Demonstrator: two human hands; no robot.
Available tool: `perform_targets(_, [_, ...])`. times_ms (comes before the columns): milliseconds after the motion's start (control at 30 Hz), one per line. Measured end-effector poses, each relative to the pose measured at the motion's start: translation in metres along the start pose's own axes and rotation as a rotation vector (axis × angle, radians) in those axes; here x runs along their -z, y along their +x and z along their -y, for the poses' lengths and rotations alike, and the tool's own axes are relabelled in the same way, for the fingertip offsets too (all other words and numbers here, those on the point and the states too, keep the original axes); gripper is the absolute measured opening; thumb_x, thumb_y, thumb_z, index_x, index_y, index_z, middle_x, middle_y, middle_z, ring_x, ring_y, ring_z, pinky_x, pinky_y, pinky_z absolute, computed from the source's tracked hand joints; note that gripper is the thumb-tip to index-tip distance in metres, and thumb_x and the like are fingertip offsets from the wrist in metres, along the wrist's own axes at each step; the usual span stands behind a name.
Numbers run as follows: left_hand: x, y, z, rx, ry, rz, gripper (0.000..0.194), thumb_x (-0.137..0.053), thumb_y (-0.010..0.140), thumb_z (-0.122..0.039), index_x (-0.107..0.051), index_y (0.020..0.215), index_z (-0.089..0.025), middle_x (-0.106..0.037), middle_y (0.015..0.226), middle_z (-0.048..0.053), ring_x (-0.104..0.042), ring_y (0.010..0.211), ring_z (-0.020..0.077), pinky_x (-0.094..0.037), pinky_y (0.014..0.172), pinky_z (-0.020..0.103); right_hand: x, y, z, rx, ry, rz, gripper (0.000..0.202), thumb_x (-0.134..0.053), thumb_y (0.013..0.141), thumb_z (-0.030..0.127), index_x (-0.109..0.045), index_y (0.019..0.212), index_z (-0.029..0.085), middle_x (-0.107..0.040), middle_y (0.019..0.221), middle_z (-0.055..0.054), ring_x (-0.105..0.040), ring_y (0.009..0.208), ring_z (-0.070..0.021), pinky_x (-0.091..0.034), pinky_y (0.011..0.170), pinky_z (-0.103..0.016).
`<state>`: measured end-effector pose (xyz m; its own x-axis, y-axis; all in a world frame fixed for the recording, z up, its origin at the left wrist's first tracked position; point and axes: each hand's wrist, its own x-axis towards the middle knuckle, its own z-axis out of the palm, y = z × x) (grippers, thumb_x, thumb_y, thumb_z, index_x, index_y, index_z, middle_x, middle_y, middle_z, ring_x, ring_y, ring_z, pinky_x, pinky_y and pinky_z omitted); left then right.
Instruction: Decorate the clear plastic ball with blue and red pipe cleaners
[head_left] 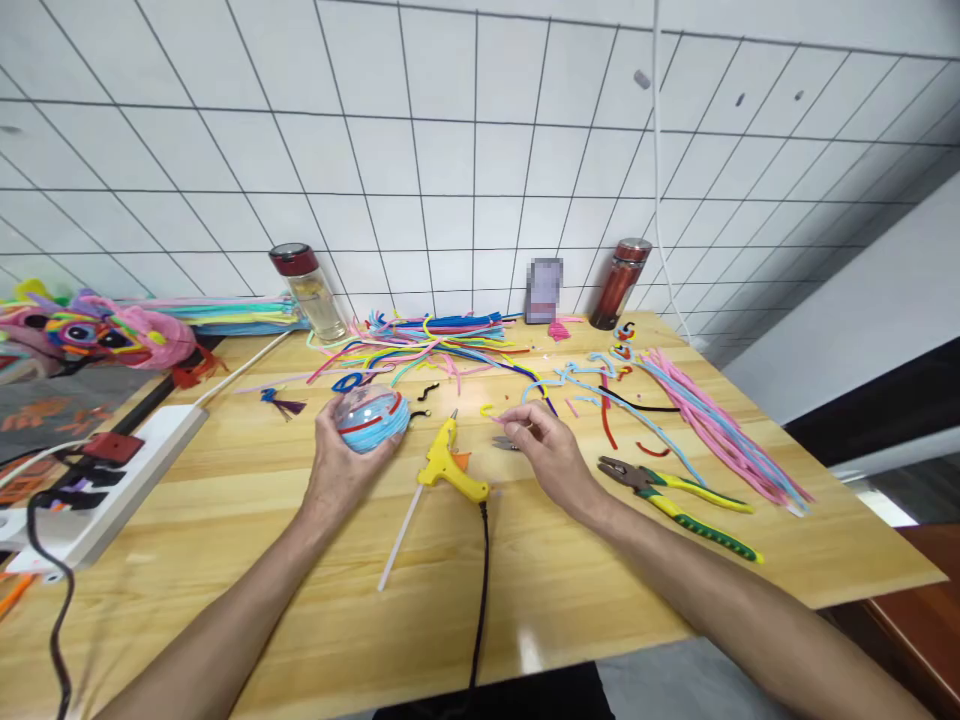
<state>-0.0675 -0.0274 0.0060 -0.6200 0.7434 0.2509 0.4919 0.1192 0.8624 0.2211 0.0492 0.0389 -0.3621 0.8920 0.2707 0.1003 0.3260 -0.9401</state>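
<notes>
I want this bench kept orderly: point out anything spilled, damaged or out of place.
Nothing looks spilled or damaged. Mildly odd: the yellow plastic glue gun lies on its side directly on the light wooden table, with no stand beneath it.

A person's left hand and right hand are bare, from the fingers to the wrists just behind each grip. The left forearm and right forearm, also uncovered, are smooth in outline and broaden gradually farther back from the grip. Well behind both grips, between the arms, a patch of plain black clothing shows, its upper border slanting; too little of the garment appears to tell its cut.
</notes>
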Motion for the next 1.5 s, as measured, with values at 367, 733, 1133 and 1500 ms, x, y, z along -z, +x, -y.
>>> perform_targets(367, [0.016, -0.007, 0.006, -0.041, -0.001, -0.178, 0.105, -0.088, 0.056, -0.043, -0.047, 0.151, -0.027, -0.058, 0.158, 0.014, -0.058, 0.145, 0.038, -0.044, 0.125, 0.06, 0.017, -0.019, -0.021, 0.388, -0.16, 0.004, 0.014, -0.056, 0.103, 0.012, -0.065, 0.102, 0.023, -0.066, 0.092, -0.003, -0.065, 0.09, -0.0172, -0.053, 0.078, -0.03])
perform_targets(733, [0.023, -0.008, 0.006, 0.043, 0.147, -0.119, 0.107, -0.086, 0.053, -0.045, -0.051, 0.155, -0.045, -0.064, 0.157, -0.001, -0.062, 0.141, 0.042, -0.049, 0.123, 0.061, 0.011, -0.022, -0.031, 0.351, -0.209, 0.047, 0.014, -0.053, 0.108, 0.014, -0.062, 0.103, 0.023, -0.07, 0.093, -0.004, -0.066, 0.098, -0.0202, -0.055, 0.083, -0.031])
perform_targets(1133, [0.022, -0.022, -0.006, -0.027, 0.202, -0.064, 0.101, -0.086, 0.057, -0.049, -0.048, 0.149, -0.067, -0.06, 0.156, -0.021, -0.06, 0.144, 0.0419, -0.051, 0.122, 0.064, 0.012, -0.025, -0.029, 0.324, -0.228, 0.054, 0.016, -0.052, 0.107, 0.014, -0.064, 0.107, 0.024, -0.07, 0.094, -0.005, -0.07, 0.091, -0.0197, -0.057, 0.075, -0.031])
perform_targets(1500, [0.028, -0.017, 0.004, 0.001, 0.237, -0.063, 0.102, -0.088, 0.052, -0.049, -0.052, 0.146, -0.066, -0.065, 0.151, -0.018, -0.067, 0.134, 0.0428, -0.057, 0.115, 0.065, 0.009, -0.025, -0.032, 0.34, -0.191, 0.103, 0.012, -0.059, 0.105, 0.015, -0.068, 0.1, 0.021, -0.07, 0.089, -0.004, -0.067, 0.086, -0.0184, -0.054, 0.074, -0.031])
